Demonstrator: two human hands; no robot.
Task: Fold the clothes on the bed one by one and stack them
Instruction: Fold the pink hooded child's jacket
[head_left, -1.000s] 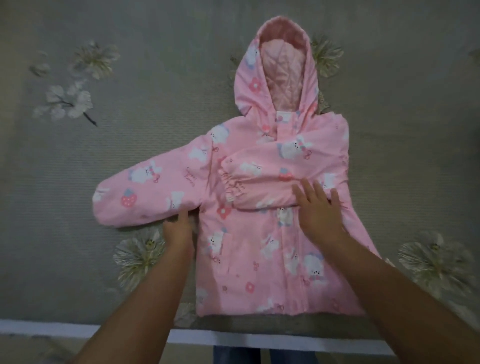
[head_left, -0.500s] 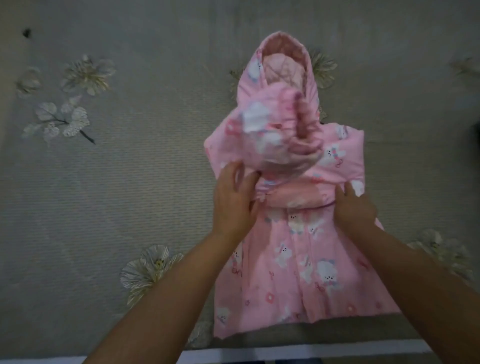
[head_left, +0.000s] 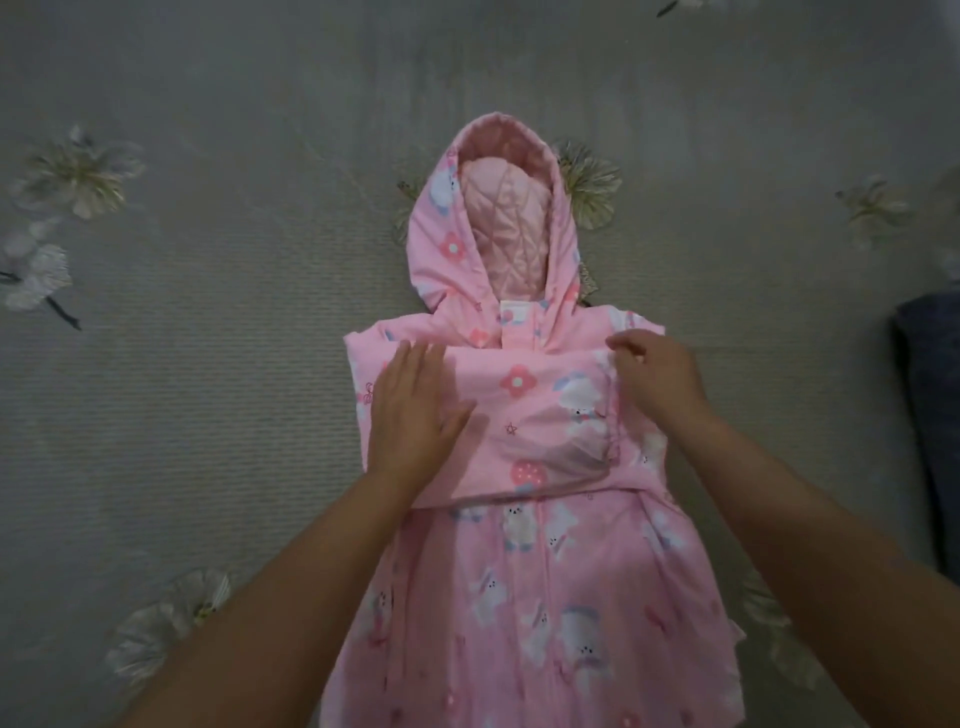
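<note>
The pink jacket (head_left: 524, 587) lies mid-bed near the front edge (hood away), so the flat left hand (head_left: 410, 410) should smooth the folded sleeves (head_left: 524, 410) while the right hand (head_left: 657, 374) pinches their end.

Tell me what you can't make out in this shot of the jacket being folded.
- Jacket hem: head view, cut off by the bottom edge and crossed by the forearms.
- Dark fabric: cut off by the right edge; can't tell what garment.
- Right hand fingers: curled at the sleeve cuff; grip unclear.
- Sleeve under the left hand: covered.
</note>
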